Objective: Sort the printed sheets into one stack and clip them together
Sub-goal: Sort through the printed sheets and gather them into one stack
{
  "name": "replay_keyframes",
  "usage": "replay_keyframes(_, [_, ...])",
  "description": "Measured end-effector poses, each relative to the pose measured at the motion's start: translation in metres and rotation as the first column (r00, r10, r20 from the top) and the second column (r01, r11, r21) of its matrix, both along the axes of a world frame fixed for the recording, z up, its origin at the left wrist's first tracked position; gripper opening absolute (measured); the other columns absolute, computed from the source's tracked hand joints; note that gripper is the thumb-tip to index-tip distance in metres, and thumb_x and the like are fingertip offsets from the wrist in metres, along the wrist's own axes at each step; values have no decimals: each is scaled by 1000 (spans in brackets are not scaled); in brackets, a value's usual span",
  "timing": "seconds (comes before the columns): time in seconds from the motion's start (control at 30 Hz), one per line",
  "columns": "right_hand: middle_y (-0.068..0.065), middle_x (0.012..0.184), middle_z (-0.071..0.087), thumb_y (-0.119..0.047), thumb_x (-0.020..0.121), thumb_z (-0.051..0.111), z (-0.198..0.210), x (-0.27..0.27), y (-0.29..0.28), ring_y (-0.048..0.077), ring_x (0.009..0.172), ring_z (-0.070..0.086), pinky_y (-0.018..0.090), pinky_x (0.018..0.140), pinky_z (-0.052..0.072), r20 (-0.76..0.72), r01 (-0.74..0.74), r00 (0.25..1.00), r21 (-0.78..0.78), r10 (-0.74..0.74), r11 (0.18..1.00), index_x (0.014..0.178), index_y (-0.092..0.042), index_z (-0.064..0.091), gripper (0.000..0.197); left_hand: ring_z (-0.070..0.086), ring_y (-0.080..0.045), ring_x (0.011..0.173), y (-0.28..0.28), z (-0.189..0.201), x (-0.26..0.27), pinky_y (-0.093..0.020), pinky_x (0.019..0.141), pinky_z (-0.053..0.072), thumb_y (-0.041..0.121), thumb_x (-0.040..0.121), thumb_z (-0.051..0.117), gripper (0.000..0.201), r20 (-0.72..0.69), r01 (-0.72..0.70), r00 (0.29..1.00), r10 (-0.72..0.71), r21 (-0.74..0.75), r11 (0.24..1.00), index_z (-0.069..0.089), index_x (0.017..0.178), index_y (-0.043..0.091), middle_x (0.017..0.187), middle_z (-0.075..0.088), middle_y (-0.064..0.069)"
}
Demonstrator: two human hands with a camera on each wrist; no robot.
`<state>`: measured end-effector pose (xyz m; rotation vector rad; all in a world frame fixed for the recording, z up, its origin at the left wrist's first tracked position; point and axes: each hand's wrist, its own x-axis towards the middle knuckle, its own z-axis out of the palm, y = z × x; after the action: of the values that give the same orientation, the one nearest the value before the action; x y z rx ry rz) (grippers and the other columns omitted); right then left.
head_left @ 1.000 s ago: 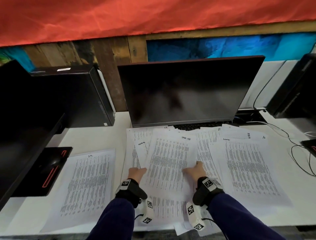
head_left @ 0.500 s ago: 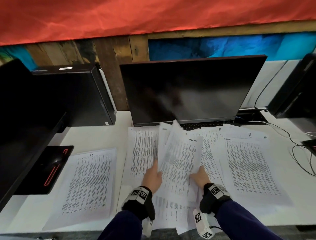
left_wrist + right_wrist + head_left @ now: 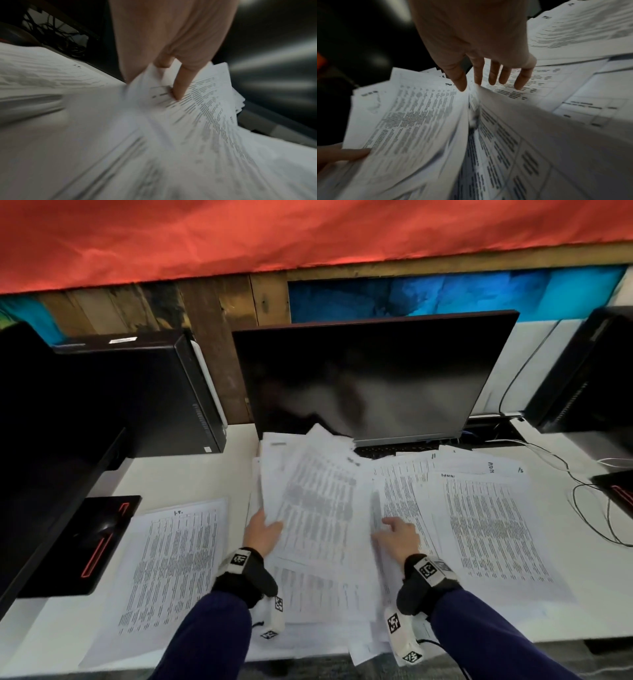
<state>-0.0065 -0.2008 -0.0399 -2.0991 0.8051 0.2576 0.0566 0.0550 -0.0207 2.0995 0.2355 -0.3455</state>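
1. The bench [image 3: 85, 474] carries loose printed sheets spread right across its front half, which suits sorting: each printout lies face up so its header can be read before it is gathered
2. The monitor [image 3: 373, 378] stands at the back with sheets tucked up against its foot; it walls the paper in, so gathering has to be done toward the near edge
3. The left pile [image 3: 171, 559] lies apart from the rest, squared and flat beside a dark pad [image 3: 85, 542]; I judge it a set already put aside
4. The right pile [image 3: 489, 535] overlaps its neighbours and is not yet squared
5. The bundle [image 3: 318, 505], several sheets thick, is lifted off the middle heap and tilted up to the left, its far edges fanned, probably to free it for carrying to one stack
6. The left hand [image 3: 262, 530] grips the bundle's near left edge; the left wrist view shows the thumb [image 3: 181, 81] pressed on top of the printed face with paper curling round it
7. The right hand [image 3: 397, 534] holds nothing: its fingers [image 3: 493, 73] are spread and straight, hovering at the sheets just right of the bundle
8. No clip is visible anywhere, so clipping lies well ahead
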Motion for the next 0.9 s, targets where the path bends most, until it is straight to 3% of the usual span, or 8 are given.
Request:
replay_keyframes(0.13, [7,143,33,-25,90,51,5,0,22,26,131,31,47,107,27,-28,-133,991,-429,134,893,137,-21,42,49,57,-33,103,22,-31,13,-36,97,47,16,84,44,39,-100,-48,991,86,329,943,57,122,14,114,59,-17])
replay_keyframes(0.2, [6,143,35,-24,92,47,2,3,32,25,130,34,43,106,29,8,-178,978,-498,210,849,139,-18,40,48,55,-34,105,23,-36,13,-39,99,46,18,81,42,38,-142,-23,986,84,387,922,57,116,14,114,55,-18])
replay_keyframes(0.3, [13,139,41,-23,94,47,-3,9,43,28,125,43,41,105,38,21,-224,972,-219,235,950,140,-8,38,49,49,-35,112,19,-39,12,-37,103,40,17,83,43,36,-200,-37,973,113,351,936,54,117,16,124,45,-18])
replay_keyframes(0.4, [17,140,33,-28,86,60,-4,15,48,33,123,43,42,101,43,-4,11,1000,154,-10,988,142,-7,32,66,51,-35,108,16,-39,13,-39,101,43,19,84,47,34,-179,-96,972,152,286,953,57,117,17,123,41,-17])
replay_keyframes(0.5, [18,135,38,-26,77,71,0,19,52,32,105,50,39,77,53,-113,248,968,361,-222,899,139,-4,34,75,54,-33,104,12,-42,7,-31,92,45,13,88,49,31,-54,-151,985,166,212,965,57,118,9,115,47,-15])
replay_keyframes(0.63, [18,93,62,-5,79,70,-2,19,54,23,64,56,20,43,42,-163,282,959,523,-230,804,122,11,52,49,59,-28,98,7,-44,-7,-33,87,50,10,91,48,29,71,-93,994,85,120,988,55,119,4,106,55,-13])
replay_keyframes(0.83, [22,108,63,-5,82,66,1,6,58,35,94,62,39,80,52,-130,186,982,523,-138,832,120,12,51,44,50,-31,111,9,-44,-14,-32,94,42,10,90,52,41,44,-88,996,82,134,987,40,129,4,124,40,-17])
replay_keyframes(0.9, [21,113,61,-15,78,63,3,2,54,36,103,59,41,90,50,-125,219,975,371,-185,902,119,7,54,48,48,-31,118,11,-43,-14,-36,100,41,6,88,55,50,20,-115,993,114,54,992,34,134,5,128,42,-19])
